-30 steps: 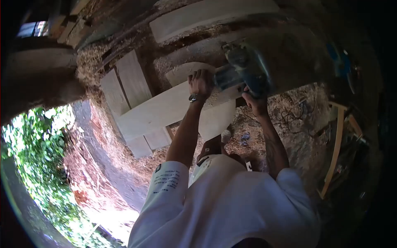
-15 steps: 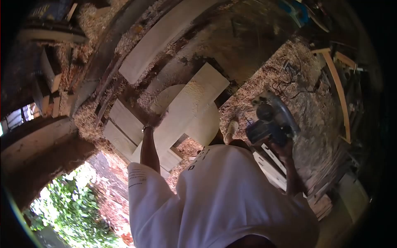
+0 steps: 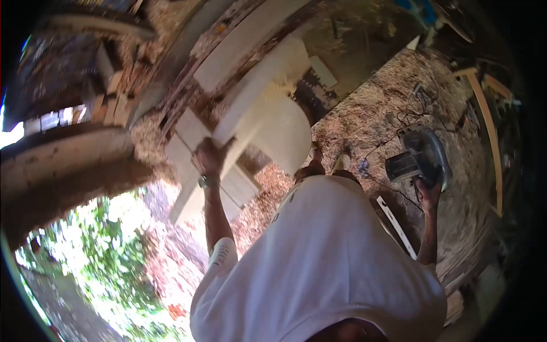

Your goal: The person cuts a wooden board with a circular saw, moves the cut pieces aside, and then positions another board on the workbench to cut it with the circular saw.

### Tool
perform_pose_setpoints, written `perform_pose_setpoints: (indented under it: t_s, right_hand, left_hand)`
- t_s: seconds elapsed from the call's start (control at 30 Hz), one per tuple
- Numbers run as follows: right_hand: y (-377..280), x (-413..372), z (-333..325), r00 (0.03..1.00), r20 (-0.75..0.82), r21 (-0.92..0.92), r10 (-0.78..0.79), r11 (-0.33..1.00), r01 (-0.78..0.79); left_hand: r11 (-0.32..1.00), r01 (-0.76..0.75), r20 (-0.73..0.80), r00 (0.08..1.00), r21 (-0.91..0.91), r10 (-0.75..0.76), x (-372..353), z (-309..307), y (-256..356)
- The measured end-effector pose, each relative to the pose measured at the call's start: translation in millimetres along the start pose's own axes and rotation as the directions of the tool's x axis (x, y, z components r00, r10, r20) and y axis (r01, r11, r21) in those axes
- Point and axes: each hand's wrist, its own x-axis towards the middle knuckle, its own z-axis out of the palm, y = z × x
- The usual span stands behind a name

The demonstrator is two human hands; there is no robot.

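Observation:
My left hand (image 3: 209, 157), wearing a wristwatch, is closed at the near edge of a pale wooden board (image 3: 279, 128) with rounded edges. The board is smeared by motion, and its underside is hidden. Below and beside that hand lie flat wooden planks (image 3: 191, 128). Out to the right, my right hand (image 3: 428, 195) grips a dark circular saw (image 3: 420, 155) by its handle, held apart from the board over the shavings-covered ground. The saw's blade cannot be made out.
A small wooden offcut (image 3: 323, 71) lies on the dark worktop (image 3: 356, 54). A long plank (image 3: 248, 43) stretches along the far side. A thin cord (image 3: 399, 191) trails near the saw. Sawdust and shavings (image 3: 364, 102) cover the ground, and a wooden frame piece (image 3: 485, 131) stands at right.
The saw has swung further right, away from the board. My left hand has closed on the board, which has shifted and blurred. A small offcut now shows on the worktop.

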Motion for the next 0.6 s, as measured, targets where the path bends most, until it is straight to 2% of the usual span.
perform_pose_setpoints:
  t_s: [0.03, 0.13, 0.2, 0.23, 0.27, 0.3, 0.4, 0.43, 0.47, 0.5, 0.57, 0.6]
  right_hand:
    - [-3.6, -1.5, 2.9, 0.998, -0.052, 0.009, -0.04, 0.999, 0.04]
    - [18.6, 10.6, -23.9, 0.999, 0.045, 0.041, -0.013, 0.999, 0.011]
    - [38.1, 21.1, -39.1, 0.997, 0.077, 0.072, -0.015, 0.997, 0.009]
    - [32.4, 22.0, -38.3, 0.995, 0.104, 0.069, 0.007, 0.998, -0.014]
    - [25.8, 23.4, -37.7, 0.99, 0.134, 0.057, 0.032, 0.998, -0.04]
    - [21.6, 21.2, -32.6, 0.996, 0.078, 0.091, -0.045, 0.995, 0.038]
    - [46.9, 41.0, -48.5, 0.996, 0.086, 0.094, -0.006, 0.996, -0.002]
    - [36.5, 39.6, -40.4, 0.998, 0.058, 0.104, -0.016, 0.995, 0.01]
    - [18.3, 35.7, -26.0, 0.999, 0.032, 0.112, -0.024, 0.994, 0.02]
    - [7.4, 34.8, -14.8, 0.999, 0.005, 0.122, -0.032, 0.992, 0.031]
    - [5.3, 40.4, -10.0, 0.999, 0.04, 0.111, -0.031, 0.994, 0.027]
    - [1.6, 41.5, -9.8, 0.998, 0.053, 0.096, -0.026, 0.995, 0.021]
  left_hand:
    - [0.999, 0.05, -0.081, 0.995, -0.009, -0.051, -0.1, -20.5, -6.4]
    - [0.969, 0.208, -0.311, 0.92, -0.134, -0.24, -8.1, -91.3, -10.6]
    - [0.925, 0.172, -0.443, 0.838, -0.34, -0.319, -13.7, -121.3, -26.4]
    - [0.838, 0.201, -0.432, 0.782, -0.506, -0.449, -15.7, -136.2, -23.7]
    - [0.772, 0.303, -0.355, 0.754, -0.559, -0.553, -22.1, -140.0, -35.0]
    - [0.701, 0.252, -0.352, 0.723, -0.667, -0.594, -26.1, -142.7, -34.7]
    - [0.467, 0.102, -0.291, 0.662, -0.878, -0.691, -24.9, -130.0, -35.5]
    - [0.383, 0.055, -0.259, 0.648, -0.922, -0.716, -24.0, -117.0, -40.7]
    - [0.544, 0.288, -0.302, 0.59, -0.788, -0.749, -29.6, -77.3, -71.2]
    - [0.369, 0.295, -0.195, 0.483, -0.882, -0.854, -24.9, -72.1, -44.8]
    - [0.135, 0.262, -0.044, 0.324, -0.956, -0.945, -9.3, -2.3, -46.9]
    - [0.111, 0.296, -0.006, 0.334, -0.949, -0.943, -14.3, 36.4, -54.8]
